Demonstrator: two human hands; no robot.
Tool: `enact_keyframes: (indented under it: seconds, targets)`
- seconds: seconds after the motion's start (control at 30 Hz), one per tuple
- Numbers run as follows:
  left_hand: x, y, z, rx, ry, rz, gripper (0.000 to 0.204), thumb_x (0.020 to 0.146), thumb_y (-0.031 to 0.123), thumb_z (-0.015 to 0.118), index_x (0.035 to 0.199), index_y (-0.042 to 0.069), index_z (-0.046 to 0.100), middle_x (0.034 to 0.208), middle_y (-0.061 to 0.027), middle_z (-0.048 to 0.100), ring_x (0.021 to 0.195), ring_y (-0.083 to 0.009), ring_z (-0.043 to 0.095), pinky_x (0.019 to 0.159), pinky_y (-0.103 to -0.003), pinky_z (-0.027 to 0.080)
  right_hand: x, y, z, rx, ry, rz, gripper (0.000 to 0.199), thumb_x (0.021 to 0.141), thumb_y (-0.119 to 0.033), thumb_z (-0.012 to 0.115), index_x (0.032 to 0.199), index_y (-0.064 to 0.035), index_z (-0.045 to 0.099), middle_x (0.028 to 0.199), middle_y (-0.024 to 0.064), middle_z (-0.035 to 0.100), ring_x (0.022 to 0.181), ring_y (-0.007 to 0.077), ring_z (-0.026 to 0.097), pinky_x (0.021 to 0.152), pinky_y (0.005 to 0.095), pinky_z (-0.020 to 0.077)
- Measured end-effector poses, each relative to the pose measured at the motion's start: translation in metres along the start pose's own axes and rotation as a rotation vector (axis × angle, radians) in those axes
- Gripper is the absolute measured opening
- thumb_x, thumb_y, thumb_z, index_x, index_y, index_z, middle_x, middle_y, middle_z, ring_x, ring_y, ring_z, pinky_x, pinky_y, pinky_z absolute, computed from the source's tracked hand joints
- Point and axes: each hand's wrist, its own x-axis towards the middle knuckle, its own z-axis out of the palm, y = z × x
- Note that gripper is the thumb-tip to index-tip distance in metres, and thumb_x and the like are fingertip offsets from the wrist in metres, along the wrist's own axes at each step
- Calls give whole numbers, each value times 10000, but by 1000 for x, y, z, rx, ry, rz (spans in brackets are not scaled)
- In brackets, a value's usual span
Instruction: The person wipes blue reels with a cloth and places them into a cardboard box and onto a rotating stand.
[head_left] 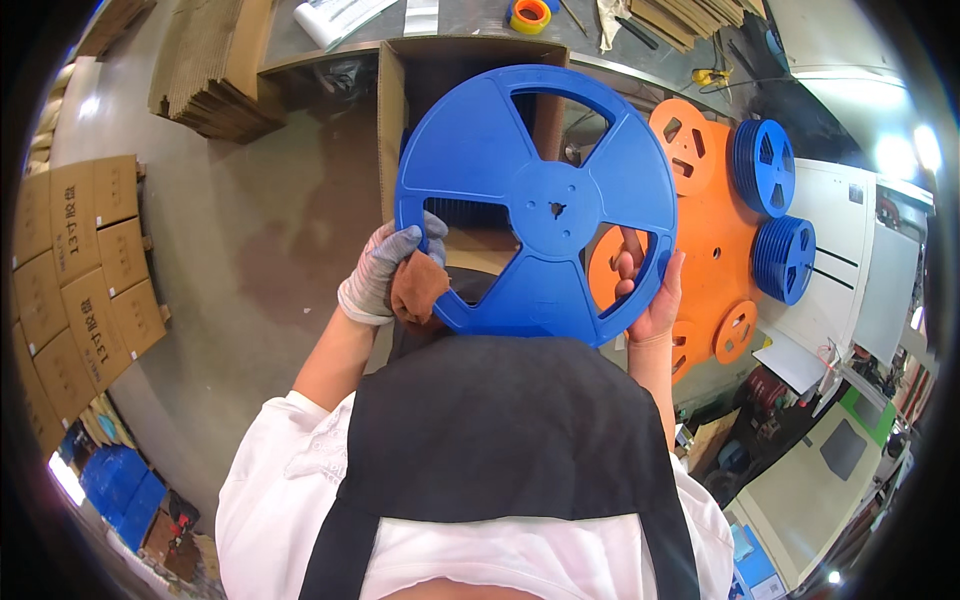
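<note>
A large blue plastic reel [555,205], with a small centre hole and wide cut-outs, is held up in front of my black apron. On its left rim closes my left hand [375,268], in a pale glove, with a folded brown cloth [418,288] pinched against the reel. My right hand [658,300], which looks bare, grips the right rim, its fingers showing through a cut-out. Behind the reel stands an open cardboard box [390,140], its inside mostly hidden; dark ridged edges show through one cut-out.
An orange rotary plate [720,255] at the right carries orange discs and stacks of blue reels [785,262]. Flattened cardboard [205,70] stands far left, stacked cartons [85,290] at left. The bench [460,20] holds tape rolls [530,14]. A white machine cabinet [825,240] stands right.
</note>
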Motion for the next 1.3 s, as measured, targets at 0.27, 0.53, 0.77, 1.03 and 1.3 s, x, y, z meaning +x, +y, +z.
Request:
enact_keyframes:
  seconds: [0.27,0.53,0.77,1.03,1.3]
  targets:
    - [-9,9,-11,144,-43,-90,387,857,290,649,1099,-3,573,856,-90,614,797,-174,593,725,-283,499,-9,-2,-8,18,-232,110,532,994,-342,392,1466,-149,241,1507,206,225,485,72,460,431,188,371]
    - [12,47,-8,501,462,645,420,873,230,649,1221,34,518,1036,-113,633,930,-193,617,828,-326,510,-14,6,0,-10,-247,148,547,997,-341,379,1478,-160,190,1498,251,211,420,50,427,412,179,339]
    - [37,-40,78,1578,-153,1063,370,692,86,618,1061,63,631,1043,-111,641,1006,-292,607,928,-398,456,-13,10,1,-104,-283,226,569,967,-427,420,1461,-191,263,1498,239,228,399,62,439,433,202,329]
    - [58,-46,24,1428,88,914,326,743,51,584,1061,97,642,1091,-128,626,1088,-305,563,975,-430,425,-16,10,-3,-55,-302,205,577,980,-413,403,1471,-166,227,1506,240,200,388,39,415,421,189,309]
    - [58,-34,9,1380,21,766,265,840,6,541,1083,43,639,1105,-145,628,1003,-260,627,907,-329,497,-16,11,-8,10,-316,204,588,980,-396,418,1478,-164,207,1517,227,181,399,46,417,426,202,312]
